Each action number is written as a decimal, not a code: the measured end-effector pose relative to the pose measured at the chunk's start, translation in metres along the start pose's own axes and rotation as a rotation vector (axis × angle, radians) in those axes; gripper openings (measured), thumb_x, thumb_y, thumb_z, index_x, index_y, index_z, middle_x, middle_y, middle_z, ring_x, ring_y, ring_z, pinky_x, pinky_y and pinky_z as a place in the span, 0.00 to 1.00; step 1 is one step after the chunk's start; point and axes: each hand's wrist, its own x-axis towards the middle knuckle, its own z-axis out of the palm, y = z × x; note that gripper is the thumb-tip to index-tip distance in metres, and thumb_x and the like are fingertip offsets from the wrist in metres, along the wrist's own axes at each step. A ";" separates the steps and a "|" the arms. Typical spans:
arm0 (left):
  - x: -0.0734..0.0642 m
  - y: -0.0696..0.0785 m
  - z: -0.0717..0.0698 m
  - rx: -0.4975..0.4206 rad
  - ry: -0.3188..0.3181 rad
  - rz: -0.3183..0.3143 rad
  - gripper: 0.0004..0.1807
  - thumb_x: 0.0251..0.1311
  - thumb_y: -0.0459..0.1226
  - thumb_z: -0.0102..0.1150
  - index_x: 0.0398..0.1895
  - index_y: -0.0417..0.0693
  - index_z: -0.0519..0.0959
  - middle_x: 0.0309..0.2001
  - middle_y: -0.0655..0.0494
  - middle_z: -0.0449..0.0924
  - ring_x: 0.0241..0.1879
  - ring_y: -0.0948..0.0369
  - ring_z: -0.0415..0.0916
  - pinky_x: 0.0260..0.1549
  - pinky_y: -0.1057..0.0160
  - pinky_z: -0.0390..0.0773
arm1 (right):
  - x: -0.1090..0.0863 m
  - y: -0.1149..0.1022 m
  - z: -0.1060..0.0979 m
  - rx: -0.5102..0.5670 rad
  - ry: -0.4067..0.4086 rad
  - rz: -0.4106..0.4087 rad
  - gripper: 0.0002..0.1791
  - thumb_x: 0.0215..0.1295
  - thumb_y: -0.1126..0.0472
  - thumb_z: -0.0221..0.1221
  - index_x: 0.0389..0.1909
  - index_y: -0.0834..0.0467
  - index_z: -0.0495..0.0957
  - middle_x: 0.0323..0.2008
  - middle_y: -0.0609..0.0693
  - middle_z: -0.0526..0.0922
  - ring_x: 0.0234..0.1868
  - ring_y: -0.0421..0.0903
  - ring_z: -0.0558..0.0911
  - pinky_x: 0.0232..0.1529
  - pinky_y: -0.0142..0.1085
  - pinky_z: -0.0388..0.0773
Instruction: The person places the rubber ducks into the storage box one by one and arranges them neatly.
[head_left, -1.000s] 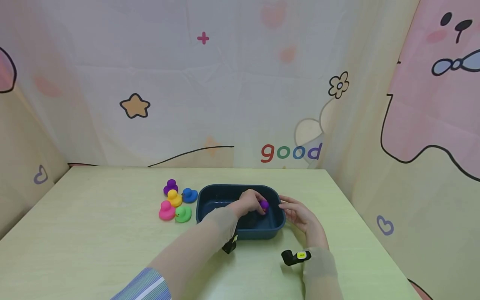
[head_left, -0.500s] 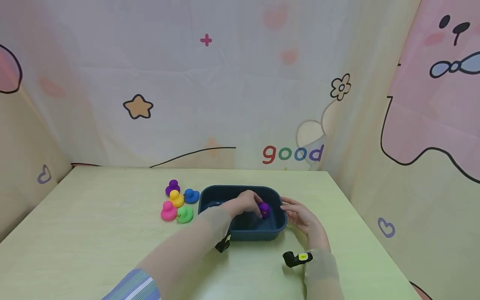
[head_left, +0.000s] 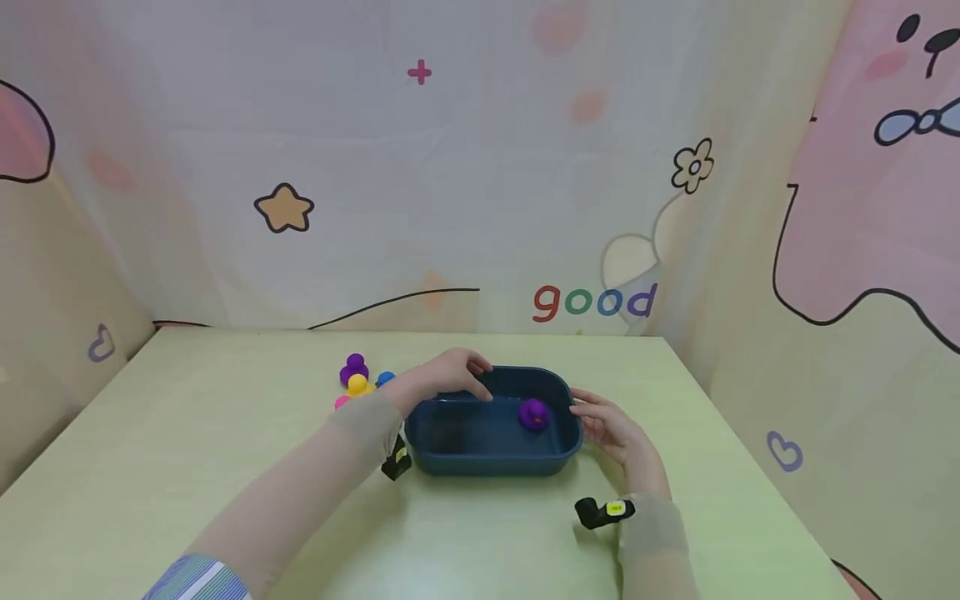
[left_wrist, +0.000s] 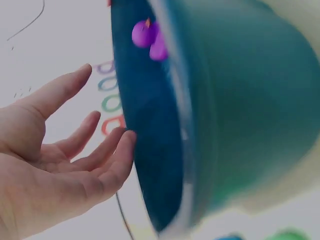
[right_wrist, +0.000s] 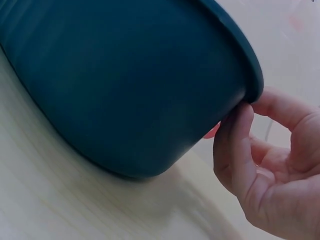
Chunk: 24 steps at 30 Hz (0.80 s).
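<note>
A dark blue rectangular basin (head_left: 487,465) stands on the table, and a purple rubber duck (head_left: 534,414) sits inside it near the right end. My left hand (head_left: 453,372) hovers over the basin's back left part, fingers spread and holding nothing. In the left wrist view, the fingertips of the left hand (left_wrist: 75,165) overlap the basin's rim. At the basin's right end, my right hand (head_left: 615,432) rests its fingertips against the outside, just under the rim in the right wrist view. Its fingers are lightly bent.
Left of the basin are a second purple duck (head_left: 354,369), a yellow duck (head_left: 358,384), a blue duck (head_left: 386,378) and a pink duck (head_left: 342,402), partly behind my left forearm. A green duck (left_wrist: 287,236) shows in the left wrist view. Patterned cloth walls surround the table.
My left hand has let go of the purple duck in the basin and moved left and back, its forearm now covering part of the duck group. The right hand stays at the basin's right end.
</note>
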 end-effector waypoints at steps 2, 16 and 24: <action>-0.007 -0.002 -0.012 -0.002 0.002 0.003 0.29 0.58 0.35 0.66 0.64 0.38 0.72 0.65 0.41 0.71 0.66 0.47 0.67 0.64 0.50 0.70 | 0.001 0.000 -0.001 0.004 0.002 0.002 0.23 0.72 0.71 0.45 0.67 0.64 0.60 0.36 0.43 0.84 0.29 0.32 0.82 0.36 0.23 0.80; -0.046 -0.043 -0.065 -0.085 0.137 -0.024 0.29 0.62 0.38 0.63 0.66 0.42 0.70 0.65 0.42 0.71 0.63 0.46 0.70 0.64 0.48 0.70 | 0.000 0.002 -0.001 0.041 0.006 0.026 0.19 0.73 0.71 0.44 0.62 0.60 0.64 0.38 0.42 0.85 0.31 0.32 0.83 0.37 0.23 0.80; -0.067 -0.067 -0.081 -0.140 0.179 -0.035 0.31 0.64 0.39 0.60 0.69 0.41 0.66 0.68 0.39 0.67 0.65 0.43 0.67 0.64 0.42 0.67 | 0.001 0.002 -0.001 0.053 0.006 0.013 0.14 0.73 0.72 0.45 0.51 0.54 0.70 0.37 0.43 0.85 0.31 0.32 0.83 0.36 0.23 0.80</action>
